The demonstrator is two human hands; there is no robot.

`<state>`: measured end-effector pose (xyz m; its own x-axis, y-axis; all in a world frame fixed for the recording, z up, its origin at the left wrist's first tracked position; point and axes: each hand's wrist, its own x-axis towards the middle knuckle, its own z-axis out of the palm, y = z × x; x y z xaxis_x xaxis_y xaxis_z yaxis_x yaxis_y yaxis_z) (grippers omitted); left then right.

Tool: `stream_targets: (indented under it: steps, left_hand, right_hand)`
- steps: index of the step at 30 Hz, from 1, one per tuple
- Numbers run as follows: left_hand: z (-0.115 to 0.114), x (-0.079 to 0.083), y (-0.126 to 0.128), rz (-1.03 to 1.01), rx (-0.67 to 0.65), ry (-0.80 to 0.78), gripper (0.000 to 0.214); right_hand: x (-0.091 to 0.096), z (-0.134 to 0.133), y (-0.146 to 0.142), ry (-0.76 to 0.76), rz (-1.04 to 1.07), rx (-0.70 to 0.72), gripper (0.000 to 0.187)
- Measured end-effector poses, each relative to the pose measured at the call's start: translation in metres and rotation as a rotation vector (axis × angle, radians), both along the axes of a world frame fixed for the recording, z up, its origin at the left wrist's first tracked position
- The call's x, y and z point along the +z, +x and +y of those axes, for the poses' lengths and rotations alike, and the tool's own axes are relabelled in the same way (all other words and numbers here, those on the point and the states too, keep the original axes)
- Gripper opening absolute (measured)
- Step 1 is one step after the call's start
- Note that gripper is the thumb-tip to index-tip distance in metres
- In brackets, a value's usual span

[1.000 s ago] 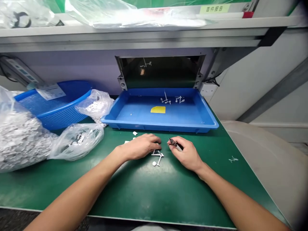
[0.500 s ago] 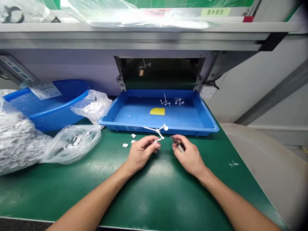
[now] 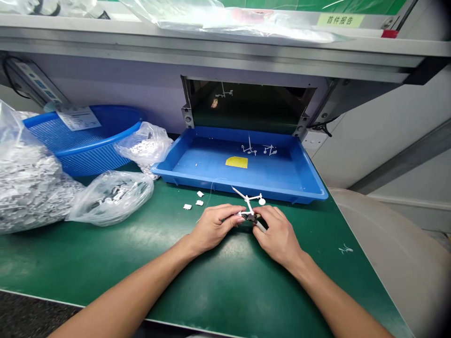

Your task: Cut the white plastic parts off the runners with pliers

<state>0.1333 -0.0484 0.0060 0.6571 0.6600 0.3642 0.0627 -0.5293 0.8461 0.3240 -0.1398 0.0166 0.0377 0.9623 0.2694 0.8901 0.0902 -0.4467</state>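
A: What are the hands doing?
B: The left hand (image 3: pixel 213 228) pinches a white plastic runner (image 3: pixel 249 205); the right hand (image 3: pixel 278 236) grips small cutters (image 3: pixel 259 223) at its lower end, just below the tray.
A: The tray (image 3: pixel 239 187)?
B: At twelve o'clock, holding two more runners (image 3: pixel 259 149) and a yellow note (image 3: pixel 236 162).
A: At ten o'clock?
B: A basket (image 3: pixel 81 159), with bags of white parts (image 3: pixel 28 188) beside it.

The left hand (image 3: pixel 214 227) holds a white plastic piece (image 3: pixel 249 204) against the small cutters (image 3: pixel 252 218) in the right hand (image 3: pixel 278 234), just before the blue tray (image 3: pixel 239 187). White bits (image 3: pixel 193 199) lie on the green bench (image 3: pixel 105 263), with a plastic bag (image 3: pixel 112 198) and blue basket (image 3: pixel 95 145) toward its left end.
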Motion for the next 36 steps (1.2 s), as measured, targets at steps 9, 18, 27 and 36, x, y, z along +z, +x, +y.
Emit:
stream_targets:
  steps: [9, 18, 27, 36]
  left_hand:
    - [-0.001, -0.003, 0.001, -0.001, -0.032, 0.063, 0.023]
    - [0.000, -0.004, 0.003, 0.104, -0.152, 0.112, 0.024]
    - [-0.002, 0.048, -0.067, 0.122, 0.043, -0.002, 0.019]
    - [0.017, -0.009, -0.111, 0.287, 0.386, 0.150, 0.029]
  right_hand:
    - [-0.005, -0.002, 0.004, 0.015, -0.113, -0.006, 0.027]
    - [0.012, 0.002, 0.021, -0.309, -0.012, 0.093, 0.016]
    - [-0.001, -0.005, 0.027, 0.068, -0.016, -0.021, 0.039]
    - [-0.030, 0.006, 0.007, -0.014, -0.106, 0.228, 0.026]
